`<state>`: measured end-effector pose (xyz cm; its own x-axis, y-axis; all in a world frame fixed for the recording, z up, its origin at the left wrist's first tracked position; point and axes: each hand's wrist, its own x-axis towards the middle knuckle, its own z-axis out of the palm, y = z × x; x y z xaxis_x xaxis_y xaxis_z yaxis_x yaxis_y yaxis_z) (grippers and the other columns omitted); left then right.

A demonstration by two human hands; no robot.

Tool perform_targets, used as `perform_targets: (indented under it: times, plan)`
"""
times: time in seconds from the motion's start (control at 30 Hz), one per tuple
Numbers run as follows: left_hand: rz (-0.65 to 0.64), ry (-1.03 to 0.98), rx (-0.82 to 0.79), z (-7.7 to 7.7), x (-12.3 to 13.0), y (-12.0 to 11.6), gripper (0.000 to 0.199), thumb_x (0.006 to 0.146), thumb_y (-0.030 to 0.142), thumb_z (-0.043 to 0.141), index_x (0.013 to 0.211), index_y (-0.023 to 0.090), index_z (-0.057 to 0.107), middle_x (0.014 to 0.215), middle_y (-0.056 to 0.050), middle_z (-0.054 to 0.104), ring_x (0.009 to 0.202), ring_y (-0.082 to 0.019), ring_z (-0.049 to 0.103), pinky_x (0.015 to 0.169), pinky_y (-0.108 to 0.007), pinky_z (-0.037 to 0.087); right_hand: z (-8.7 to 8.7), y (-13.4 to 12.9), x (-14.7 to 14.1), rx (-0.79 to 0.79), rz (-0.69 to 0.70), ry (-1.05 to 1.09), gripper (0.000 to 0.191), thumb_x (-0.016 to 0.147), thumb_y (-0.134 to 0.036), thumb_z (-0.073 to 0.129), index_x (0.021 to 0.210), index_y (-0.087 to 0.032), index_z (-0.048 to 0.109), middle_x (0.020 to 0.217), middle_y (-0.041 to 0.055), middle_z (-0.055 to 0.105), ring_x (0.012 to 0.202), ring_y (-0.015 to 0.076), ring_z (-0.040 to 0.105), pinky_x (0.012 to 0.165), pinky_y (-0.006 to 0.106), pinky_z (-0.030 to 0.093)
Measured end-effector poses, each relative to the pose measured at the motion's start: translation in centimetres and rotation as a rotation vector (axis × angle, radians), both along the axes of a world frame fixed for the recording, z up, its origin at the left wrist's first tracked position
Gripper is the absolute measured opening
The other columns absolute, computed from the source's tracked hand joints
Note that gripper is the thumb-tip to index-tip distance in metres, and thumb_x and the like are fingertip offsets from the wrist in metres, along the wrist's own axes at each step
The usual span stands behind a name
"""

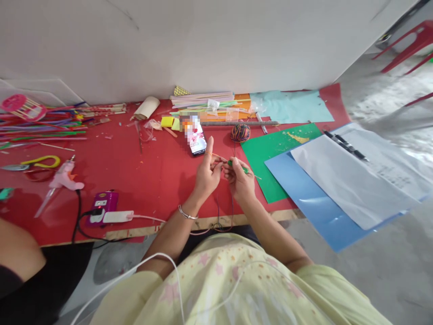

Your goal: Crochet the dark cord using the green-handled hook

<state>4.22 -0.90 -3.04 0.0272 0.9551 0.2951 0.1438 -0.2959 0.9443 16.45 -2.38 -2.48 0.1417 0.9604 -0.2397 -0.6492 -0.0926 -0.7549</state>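
My right hand (241, 178) is closed round a thin crochet hook with a green handle (246, 170), its pale end sticking out to the right. Close beside it, my left hand (207, 174) has its index finger raised, with orange yarn (213, 154) round that finger and running toward the hook. The other left fingers are pinched at the yarn near the hook's tip. Just beyond my hands lies a multicoloured ball of yarn (240, 132), with a dark strand running down from it. A lit phone (196, 137) lies beyond my left hand.
Green (270, 158) and blue sheets, papers (352, 176) and pens lie right. On the red table (162, 176), a pink glue gun (64, 176), yellow scissors (43, 162) and a purple power adapter (107, 203) stand left. A person's arm (20, 253) is at lower left.
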Motion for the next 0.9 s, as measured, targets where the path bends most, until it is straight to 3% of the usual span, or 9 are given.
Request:
perform_targets:
  times: [0.2, 0.37, 0.53, 0.73, 0.9]
  plan:
    - [0.069, -0.016, 0.018, 0.9, 0.3, -0.4, 0.08, 0.102, 0.026, 0.059, 0.171, 0.028, 0.019, 0.105, -0.006, 0.08, 0.094, -0.017, 0.074, 0.092, -0.032, 0.058, 0.4, 0.0, -0.4, -0.068, -0.05, 0.085, 0.04, 0.074, -0.05, 0.091, 0.097, -0.02, 0.076, 0.077, -0.0014, 0.08, 0.061, 0.0089, 0.072, 0.056, 0.016, 0.06]
    - [0.082, -0.111, -0.005, 0.9, 0.5, -0.4, 0.084, 0.101, 0.031, 0.062, 0.171, 0.028, 0.015, 0.118, -0.011, 0.078, 0.099, -0.018, 0.074, 0.088, -0.031, 0.06, 0.6, -0.1, -0.9, -0.082, -0.038, 0.149, 0.038, 0.073, -0.046, 0.092, 0.095, -0.02, 0.077, 0.076, -0.0008, 0.08, 0.062, 0.0087, 0.073, 0.055, 0.014, 0.059]
    - [0.149, -0.058, 0.066, 1.2, 0.3, -0.5, 0.076, 0.105, 0.035, 0.057, 0.17, 0.024, 0.02, 0.109, -0.01, 0.08, 0.099, -0.019, 0.075, 0.096, -0.034, 0.058, 1.0, 0.0, -1.5, -0.075, -0.037, 0.192, 0.032, 0.077, -0.041, 0.09, 0.097, -0.02, 0.077, 0.076, -0.0008, 0.081, 0.062, 0.0082, 0.074, 0.055, 0.012, 0.059]
    - [0.254, 0.143, 0.158, 1.2, -0.1, -0.8, 0.068, 0.104, 0.029, 0.055, 0.168, 0.025, 0.031, 0.096, -0.006, 0.077, 0.08, -0.016, 0.069, 0.08, -0.027, 0.056, 1.5, -0.1, -2.4, -0.173, 0.001, 0.349, 0.016, 0.094, -0.035, 0.076, 0.093, -0.019, 0.076, 0.074, -0.0011, 0.08, 0.058, 0.006, 0.072, 0.055, 0.01, 0.059]
    - [0.207, -0.114, 0.052, 1.3, 0.0, -0.6, 0.076, 0.099, 0.021, 0.053, 0.169, 0.031, 0.026, 0.08, 0.002, 0.066, 0.066, -0.011, 0.062, 0.067, -0.021, 0.054, 1.5, -0.6, -3.1, -0.227, 0.019, 0.453, 0.013, 0.099, -0.028, 0.07, 0.092, -0.019, 0.076, 0.075, -0.0007, 0.08, 0.061, 0.0055, 0.073, 0.059, 0.009, 0.06]
